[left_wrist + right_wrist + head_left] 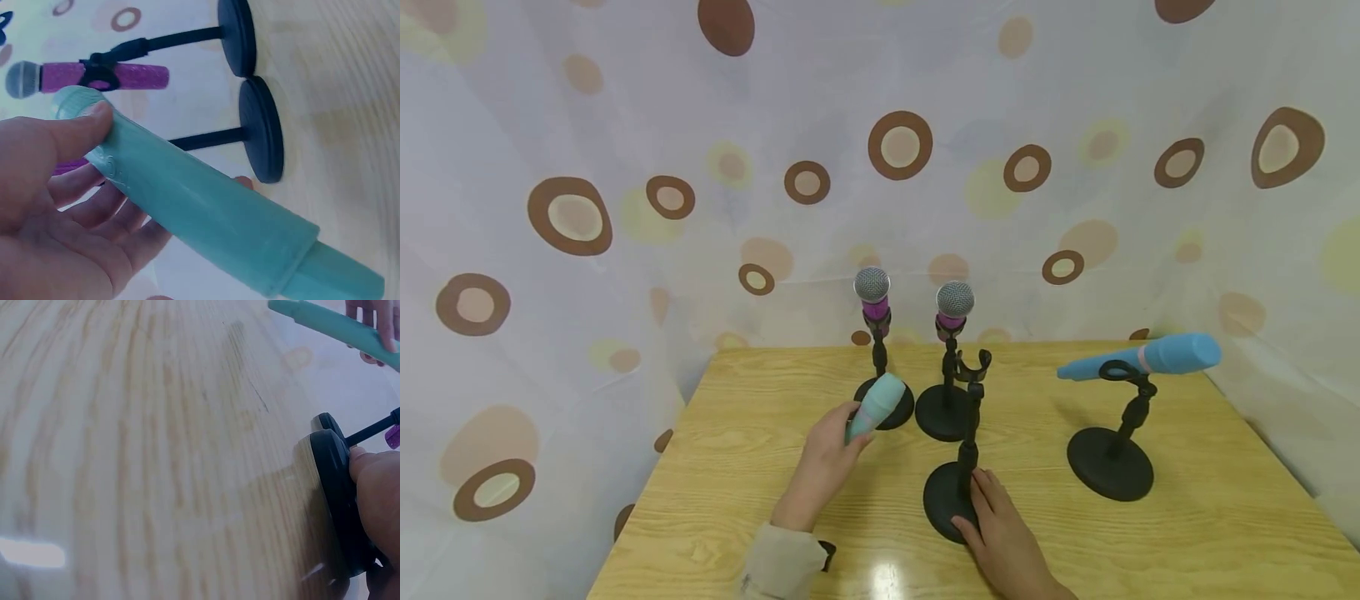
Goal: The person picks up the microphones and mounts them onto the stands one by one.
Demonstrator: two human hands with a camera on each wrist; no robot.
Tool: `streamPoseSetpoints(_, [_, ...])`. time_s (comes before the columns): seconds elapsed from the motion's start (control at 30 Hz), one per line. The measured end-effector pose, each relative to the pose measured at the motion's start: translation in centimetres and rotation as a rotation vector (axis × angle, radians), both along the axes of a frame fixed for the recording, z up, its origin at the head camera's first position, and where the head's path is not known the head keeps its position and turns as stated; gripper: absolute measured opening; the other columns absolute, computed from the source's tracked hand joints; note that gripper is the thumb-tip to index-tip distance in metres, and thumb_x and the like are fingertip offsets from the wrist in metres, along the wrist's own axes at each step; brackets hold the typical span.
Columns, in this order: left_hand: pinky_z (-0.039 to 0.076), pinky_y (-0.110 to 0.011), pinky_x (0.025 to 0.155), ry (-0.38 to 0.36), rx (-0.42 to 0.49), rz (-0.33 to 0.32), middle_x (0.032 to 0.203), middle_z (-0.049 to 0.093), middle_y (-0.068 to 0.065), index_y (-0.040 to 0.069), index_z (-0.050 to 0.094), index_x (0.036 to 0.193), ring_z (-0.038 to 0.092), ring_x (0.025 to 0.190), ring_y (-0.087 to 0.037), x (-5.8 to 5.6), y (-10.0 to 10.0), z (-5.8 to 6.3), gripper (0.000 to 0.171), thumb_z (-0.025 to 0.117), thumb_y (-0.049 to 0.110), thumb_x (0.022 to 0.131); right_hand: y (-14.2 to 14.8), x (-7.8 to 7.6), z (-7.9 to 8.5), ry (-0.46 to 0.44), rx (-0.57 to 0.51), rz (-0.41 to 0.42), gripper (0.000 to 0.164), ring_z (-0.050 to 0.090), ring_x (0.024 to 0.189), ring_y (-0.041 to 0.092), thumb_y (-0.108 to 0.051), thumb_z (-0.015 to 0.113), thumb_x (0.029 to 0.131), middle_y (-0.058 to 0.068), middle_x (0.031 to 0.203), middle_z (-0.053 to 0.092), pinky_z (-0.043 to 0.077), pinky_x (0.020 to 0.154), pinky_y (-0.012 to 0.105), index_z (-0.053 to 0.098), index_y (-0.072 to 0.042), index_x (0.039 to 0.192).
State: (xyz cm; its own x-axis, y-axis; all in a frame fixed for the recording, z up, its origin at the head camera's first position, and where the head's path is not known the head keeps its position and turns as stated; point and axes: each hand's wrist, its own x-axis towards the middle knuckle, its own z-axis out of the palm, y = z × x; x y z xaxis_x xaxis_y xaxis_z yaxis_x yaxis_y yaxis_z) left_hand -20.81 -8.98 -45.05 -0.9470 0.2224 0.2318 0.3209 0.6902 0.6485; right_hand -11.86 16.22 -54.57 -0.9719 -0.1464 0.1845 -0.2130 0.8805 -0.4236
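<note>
My left hand [829, 450] grips a teal toy microphone [878, 403] above the table. In the left wrist view the thumb presses on the microphone [206, 194] near one end, with the fingers behind it. The other end points away, narrowing to a stepped tip. My right hand [1009, 537] holds the round base of a black microphone stand [967, 458] by its near right edge. The thumb lies on top of the base [337, 500] in the right wrist view; most fingers are hidden there. An open clip [973, 367] tops this stand, with no microphone in it.
Two purple microphones with silver heads, one left [872, 287] and one right [955, 302], sit in black stands behind. At the right, a blue microphone [1172, 356] lies tilted in another stand [1110, 463]. A spotted cloth [850, 83] hangs behind the wooden table [715, 483].
</note>
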Motion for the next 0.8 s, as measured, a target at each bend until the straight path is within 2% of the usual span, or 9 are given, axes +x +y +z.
streamPoseSetpoints(0.13, [0.052, -0.05, 0.097, 0.032, 0.064, -0.061, 0.13, 0.062, -0.019, 0.002, 0.053, 0.136, 0.06, 0.117, -0.034, 0.0, 1.2, 1.0, 0.047, 0.067, 0.021, 0.095, 0.1, 0.0, -0.2, 0.013, -0.002, 0.003, 0.063, 0.038, 0.142, 0.042, -0.038, 0.059, 0.099, 0.023, 0.152, 0.041, 0.041, 0.109, 0.054, 0.049, 0.01, 0.139])
streamPoseSetpoints(0.33, [0.052, -0.048, 0.097, 0.08, 0.113, -0.14, 0.13, 0.062, -0.014, 0.007, 0.052, 0.138, 0.061, 0.118, -0.031, 0.0, 2.7, 2.4, 0.047, 0.063, 0.025, 0.096, 0.1, -0.1, -0.3, 0.039, -0.001, 0.005, 0.063, 0.038, 0.142, 0.042, -0.037, 0.059, 0.099, 0.022, 0.152, 0.042, 0.042, 0.109, 0.054, 0.05, 0.01, 0.139])
streamPoseSetpoints(0.53, [0.054, -0.045, 0.097, 0.103, 0.136, -0.182, 0.131, 0.063, -0.011, 0.014, 0.045, 0.144, 0.063, 0.118, -0.027, -0.4, 4.2, 3.4, 0.049, 0.057, 0.03, 0.099, 0.1, -0.1, -0.4, 0.059, 0.003, 0.002, 0.061, 0.039, 0.141, 0.042, -0.037, 0.06, 0.098, 0.022, 0.151, 0.043, 0.043, 0.108, 0.054, 0.051, 0.01, 0.137])
streamPoseSetpoints(0.8, [0.053, -0.05, 0.097, 0.141, 0.197, -0.24, 0.135, 0.062, -0.013, 0.018, 0.039, 0.146, 0.064, 0.12, -0.028, -0.7, 5.9, 5.1, 0.047, 0.049, 0.033, 0.103, 0.2, -0.2, -0.5, 0.057, 0.0, -0.001, 0.061, 0.039, 0.141, 0.042, -0.037, 0.061, 0.098, 0.021, 0.151, 0.043, 0.044, 0.107, 0.053, 0.052, 0.009, 0.137])
